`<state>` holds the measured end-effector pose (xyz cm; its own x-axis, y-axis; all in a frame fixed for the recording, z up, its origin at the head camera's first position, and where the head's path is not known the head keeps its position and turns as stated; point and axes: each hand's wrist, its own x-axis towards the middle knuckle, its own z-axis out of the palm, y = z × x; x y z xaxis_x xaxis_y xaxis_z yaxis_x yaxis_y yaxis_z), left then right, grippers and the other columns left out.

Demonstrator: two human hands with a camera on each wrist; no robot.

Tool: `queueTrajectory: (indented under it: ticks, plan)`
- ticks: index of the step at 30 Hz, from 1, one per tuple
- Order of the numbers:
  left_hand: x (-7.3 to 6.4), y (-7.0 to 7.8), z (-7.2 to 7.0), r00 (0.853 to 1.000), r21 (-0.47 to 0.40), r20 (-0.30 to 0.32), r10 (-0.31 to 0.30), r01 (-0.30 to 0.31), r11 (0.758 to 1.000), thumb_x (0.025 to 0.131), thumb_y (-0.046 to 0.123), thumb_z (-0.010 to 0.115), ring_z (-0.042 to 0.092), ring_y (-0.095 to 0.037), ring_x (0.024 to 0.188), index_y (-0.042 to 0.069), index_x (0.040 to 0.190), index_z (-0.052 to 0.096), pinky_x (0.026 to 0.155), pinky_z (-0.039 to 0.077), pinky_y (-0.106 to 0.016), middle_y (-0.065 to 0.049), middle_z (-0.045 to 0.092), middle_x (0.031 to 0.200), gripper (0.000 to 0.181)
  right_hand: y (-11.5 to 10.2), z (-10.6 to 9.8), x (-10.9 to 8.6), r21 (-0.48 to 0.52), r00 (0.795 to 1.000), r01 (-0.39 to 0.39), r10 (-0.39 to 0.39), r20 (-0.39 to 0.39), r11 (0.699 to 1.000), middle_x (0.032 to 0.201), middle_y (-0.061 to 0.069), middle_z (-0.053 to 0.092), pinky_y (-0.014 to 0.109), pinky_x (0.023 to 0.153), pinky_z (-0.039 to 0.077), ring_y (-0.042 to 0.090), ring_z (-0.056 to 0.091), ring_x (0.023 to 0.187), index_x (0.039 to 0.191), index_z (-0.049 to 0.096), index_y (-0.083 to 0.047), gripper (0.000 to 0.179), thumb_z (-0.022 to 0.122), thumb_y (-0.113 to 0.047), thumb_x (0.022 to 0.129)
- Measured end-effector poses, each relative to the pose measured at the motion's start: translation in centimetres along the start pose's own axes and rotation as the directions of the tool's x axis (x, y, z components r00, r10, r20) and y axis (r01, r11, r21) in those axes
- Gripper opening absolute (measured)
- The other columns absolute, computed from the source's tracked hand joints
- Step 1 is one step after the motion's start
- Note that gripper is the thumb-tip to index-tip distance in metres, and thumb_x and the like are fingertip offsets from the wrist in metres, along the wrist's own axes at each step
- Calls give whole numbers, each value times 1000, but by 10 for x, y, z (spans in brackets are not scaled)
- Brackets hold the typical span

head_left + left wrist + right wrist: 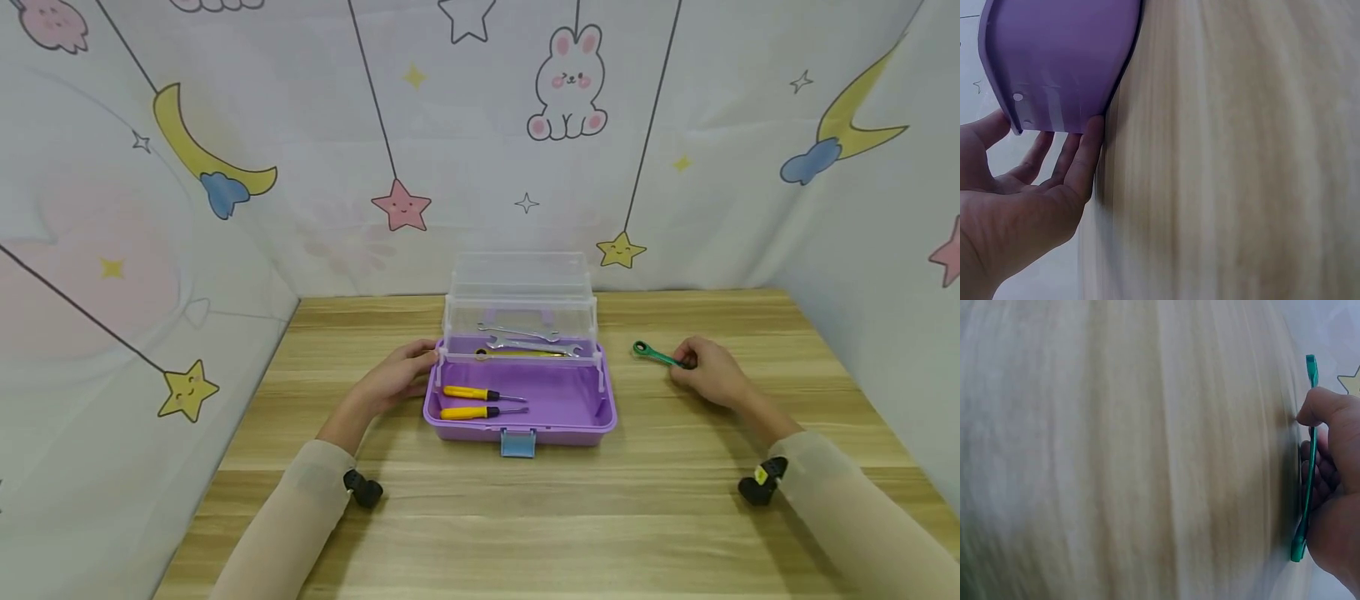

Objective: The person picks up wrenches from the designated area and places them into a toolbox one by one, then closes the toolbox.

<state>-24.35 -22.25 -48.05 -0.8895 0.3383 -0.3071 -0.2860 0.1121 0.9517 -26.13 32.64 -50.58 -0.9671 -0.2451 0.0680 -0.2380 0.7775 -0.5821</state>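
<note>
A purple toolbox (555,390) stands on the table with its clear lid and tray raised at the back. My left hand (401,372) holds its left end, thumb at the rim and fingers against the back corner; the left wrist view shows the hand (1035,181) close to the purple wall (1063,59). To the right of the toolbox, my right hand (708,371) pinches a green ratchet wrench (652,354) by one end, low over the table. In the right wrist view the wrench (1308,487) runs lengthwise past the thumb.
Two yellow-handled screwdrivers (468,392) lie in the toolbox's left part. Silver wrenches (532,345) and a yellow wrench (517,354) show behind the clear tray (581,317). A blue latch (518,443) hangs at the front. Patterned cloth (487,125) walls the wooden table (570,533).
</note>
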Motion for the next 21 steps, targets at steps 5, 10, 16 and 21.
queueTrajectory:
  ticks: [5, 10, 16, 21]
  plan:
    - [-1, 1, -1, 1000, 4, 1, -4, 4, 1000, 115, 28, 47, 49, -36, 144, 5, 157, 42, 114, 48, -52, -20, 50, 155, 49, 0, 3, 0, 6, 1000, -7, 7, -30, 1000, 97, 12, 64, 36, 74, 48, 25, 56, 86, 109, 63, 0, 17, 71, -9, 97]
    - [-2, 2, -2, 1000, 3, 3, -4, 4, 1000, 115, 30, 47, 48, -36, 145, 5, 157, 42, 115, 47, -52, -20, 49, 156, 49, -5, 3, 4, -1, 998, 8, -8, -62, 1000, 95, 10, 66, 36, 75, 47, 24, 57, 85, 107, 68, -2, 13, 73, -9, 97]
    - [-2, 3, 0, 1000, 10, 4, -5, 5, 1000, 115, 31, 47, 49, -36, 144, 6, 157, 42, 114, 48, -50, -20, 49, 156, 50, -14, 7, 10, 11, 996, 49, -48, -77, 999, 92, 10, 67, 33, 74, 48, 23, 58, 84, 103, 70, -2, 12, 75, -6, 93]
    - [-2, 2, 0, 1000, 13, 3, -11, 10, 1000, 115, 31, 47, 50, -35, 143, 6, 157, 43, 114, 48, -51, -20, 49, 156, 49, -21, 10, 15, 33, 995, 59, -57, -80, 998, 94, 11, 70, 30, 75, 50, 23, 62, 87, 105, 71, 0, 13, 76, -5, 93]
